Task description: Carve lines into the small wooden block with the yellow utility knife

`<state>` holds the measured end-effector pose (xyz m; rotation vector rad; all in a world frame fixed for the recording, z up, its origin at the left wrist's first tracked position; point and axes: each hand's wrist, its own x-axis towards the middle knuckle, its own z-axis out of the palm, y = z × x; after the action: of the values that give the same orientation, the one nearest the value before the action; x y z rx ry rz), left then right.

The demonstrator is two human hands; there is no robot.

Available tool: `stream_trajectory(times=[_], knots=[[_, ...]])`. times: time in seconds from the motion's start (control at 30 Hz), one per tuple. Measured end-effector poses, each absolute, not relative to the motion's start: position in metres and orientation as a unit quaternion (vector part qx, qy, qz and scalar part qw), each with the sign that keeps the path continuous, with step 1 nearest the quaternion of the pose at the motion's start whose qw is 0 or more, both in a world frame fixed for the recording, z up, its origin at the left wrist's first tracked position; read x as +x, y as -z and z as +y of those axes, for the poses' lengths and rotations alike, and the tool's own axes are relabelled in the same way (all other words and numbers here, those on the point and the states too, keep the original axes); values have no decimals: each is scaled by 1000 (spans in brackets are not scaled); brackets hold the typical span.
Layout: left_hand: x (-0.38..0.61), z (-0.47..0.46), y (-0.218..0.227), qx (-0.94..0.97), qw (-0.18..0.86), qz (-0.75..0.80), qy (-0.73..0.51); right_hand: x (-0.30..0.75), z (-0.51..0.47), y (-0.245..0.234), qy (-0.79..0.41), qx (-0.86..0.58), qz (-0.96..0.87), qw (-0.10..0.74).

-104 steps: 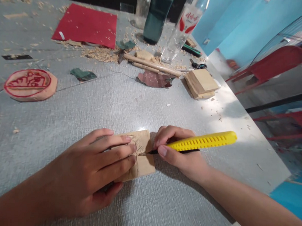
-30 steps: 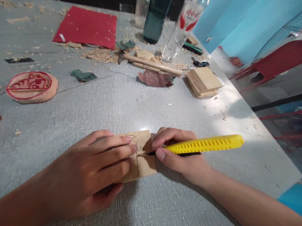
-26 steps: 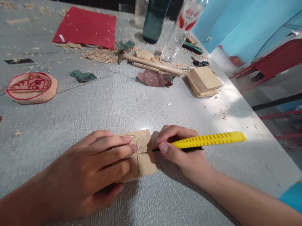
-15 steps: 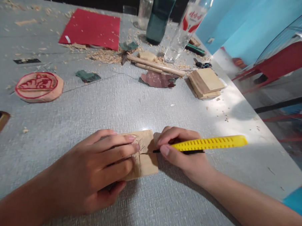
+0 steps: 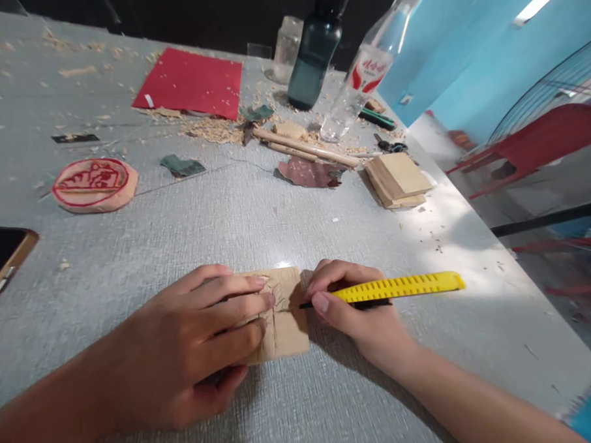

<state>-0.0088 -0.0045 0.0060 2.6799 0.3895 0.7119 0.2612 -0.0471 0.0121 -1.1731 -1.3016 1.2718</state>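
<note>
The left hand (image 5: 187,344), fingers slightly parted, rests on a board (image 5: 293,339), seemingly part-carved, its near right unmarked, while the right hand (image 5: 364,326) curls tight around a yellow cutter (image 5: 405,287).

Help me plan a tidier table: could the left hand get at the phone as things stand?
Probably yes, once the left hand lifts off the wood piece it lies across. The phone, partly out of view, lies to that hand's left, with nothing bulky between them.
</note>
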Motion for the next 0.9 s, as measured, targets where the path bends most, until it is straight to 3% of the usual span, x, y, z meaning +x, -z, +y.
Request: stream_trajectory(times=[0.43,0.77,0.9], knots=[[-9,-3,-7,945,167,135,-246,261,-46,-9,-527,-448,-539,481],[-9,-2,-6,952,147,124,-237,258,-54,-21,-390,-364,-655,535],[-8,-3,-7,954,146,123,-232,261,-54,-18,-430,-363,-616,551]])
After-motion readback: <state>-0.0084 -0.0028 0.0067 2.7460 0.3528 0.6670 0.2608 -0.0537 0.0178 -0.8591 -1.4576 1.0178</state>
